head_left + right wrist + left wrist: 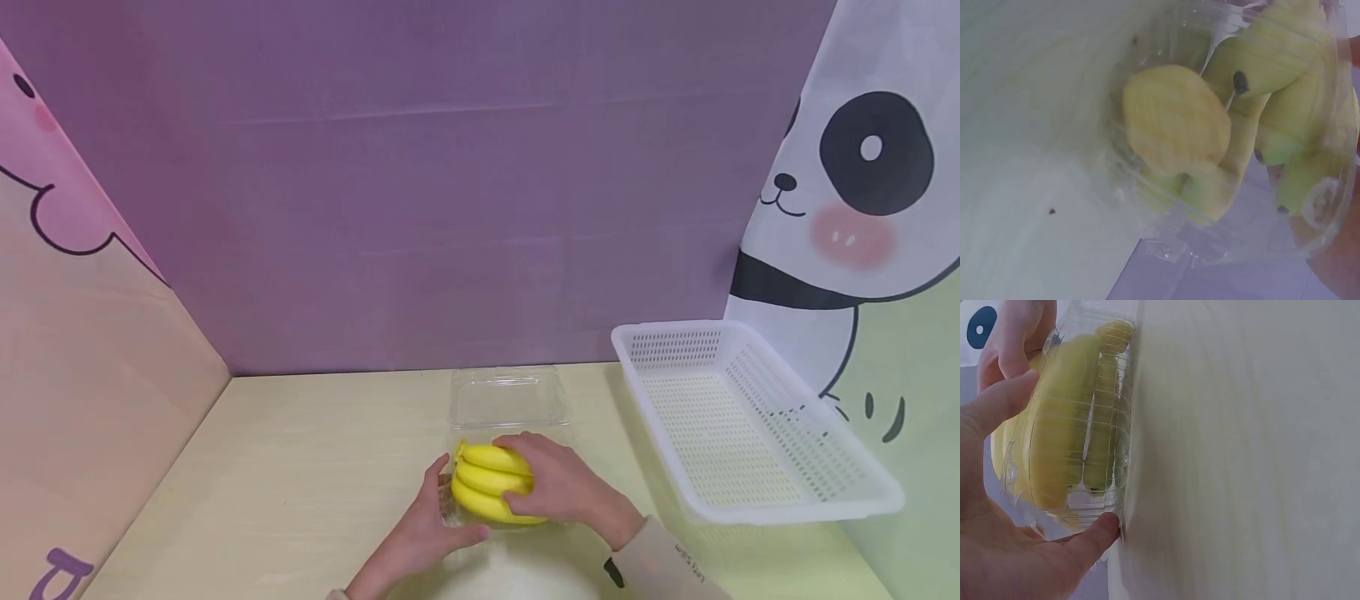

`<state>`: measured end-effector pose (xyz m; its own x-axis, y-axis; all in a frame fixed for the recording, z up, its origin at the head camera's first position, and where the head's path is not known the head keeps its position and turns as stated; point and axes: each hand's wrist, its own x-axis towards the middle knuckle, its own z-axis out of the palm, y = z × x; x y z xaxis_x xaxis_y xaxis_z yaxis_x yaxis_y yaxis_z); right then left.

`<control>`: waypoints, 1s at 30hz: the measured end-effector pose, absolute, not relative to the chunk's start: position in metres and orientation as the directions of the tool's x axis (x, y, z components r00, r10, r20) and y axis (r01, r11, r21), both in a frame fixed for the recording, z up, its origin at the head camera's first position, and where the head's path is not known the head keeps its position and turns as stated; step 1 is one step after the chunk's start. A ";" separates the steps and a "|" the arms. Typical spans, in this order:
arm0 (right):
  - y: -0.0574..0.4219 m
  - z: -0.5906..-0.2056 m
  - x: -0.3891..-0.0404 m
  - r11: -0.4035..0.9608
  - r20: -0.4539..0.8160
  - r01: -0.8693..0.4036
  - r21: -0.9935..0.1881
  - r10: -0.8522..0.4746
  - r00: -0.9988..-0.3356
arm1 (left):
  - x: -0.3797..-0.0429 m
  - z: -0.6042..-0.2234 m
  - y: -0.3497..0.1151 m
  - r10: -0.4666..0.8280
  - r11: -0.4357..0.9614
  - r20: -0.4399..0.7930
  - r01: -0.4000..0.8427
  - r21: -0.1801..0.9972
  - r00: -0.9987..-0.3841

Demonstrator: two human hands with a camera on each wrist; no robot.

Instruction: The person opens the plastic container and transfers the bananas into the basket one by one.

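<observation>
A bunch of yellow bananas [487, 482] lies in the base of a clear plastic clamshell container [508, 408], whose lid stands open towards the back. My right hand [551, 479] grips the bunch from the right, fingers over the top and thumb on the near side. My left hand [427, 521] holds the container's left end, its thumb along the front. In the left wrist view, a lower fingertip [1107, 524] touches the ribbed wall near the base. Through the plastic, the right wrist view shows a rounded pale-yellow piece [1175, 119] below several dark-tipped bananas; its kind is unclear.
A white perforated basket [667, 450] stands on the table to the right. Purple cloth [450, 208] closes off the back, with printed panels at the left and right. The pale wooden table [285, 475] extends left of the container.
</observation>
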<state>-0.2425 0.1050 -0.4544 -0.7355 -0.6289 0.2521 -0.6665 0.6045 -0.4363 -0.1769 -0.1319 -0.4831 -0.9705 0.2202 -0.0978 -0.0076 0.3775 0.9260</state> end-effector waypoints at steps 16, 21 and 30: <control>0.111 -0.438 -0.236 0.616 0.292 -0.690 -0.379 -0.628 -0.721 | -0.176 -0.481 -0.131 0.204 0.395 -0.113 -0.024 0.918 -0.972; 0.113 -0.430 -0.233 0.619 0.314 -0.701 -0.353 -0.628 -0.713 | -0.176 -0.480 -0.130 0.187 0.418 -0.107 -0.020 0.908 -0.977; 0.116 -0.423 -0.229 0.622 0.347 -0.718 -0.313 -0.628 -0.696 | -0.174 -0.479 -0.130 0.166 0.451 -0.117 -0.030 0.892 -0.979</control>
